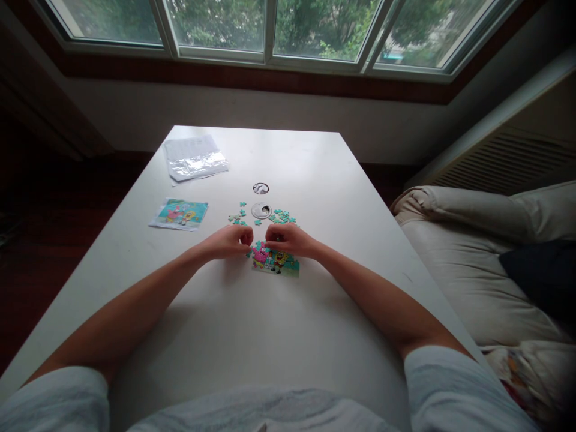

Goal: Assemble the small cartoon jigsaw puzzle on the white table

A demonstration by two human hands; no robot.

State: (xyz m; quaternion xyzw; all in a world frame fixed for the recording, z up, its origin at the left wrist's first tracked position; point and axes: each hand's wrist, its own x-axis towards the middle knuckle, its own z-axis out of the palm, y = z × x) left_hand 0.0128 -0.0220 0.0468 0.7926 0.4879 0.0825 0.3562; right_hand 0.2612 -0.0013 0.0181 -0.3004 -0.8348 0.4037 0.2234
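Spreading beneath the work is the white table. The left hand is resting, fingers curled, beside the far left corner of the partly joined puzzle, the right hand over its far edge; whether either is pinching a piece, I cannot tell. Piece-fitting seems under way; the next move is probably calling for matching tabs. Loose pieces are lying just beyond.

The head-worn camera looks forward and down across the table toward the window.
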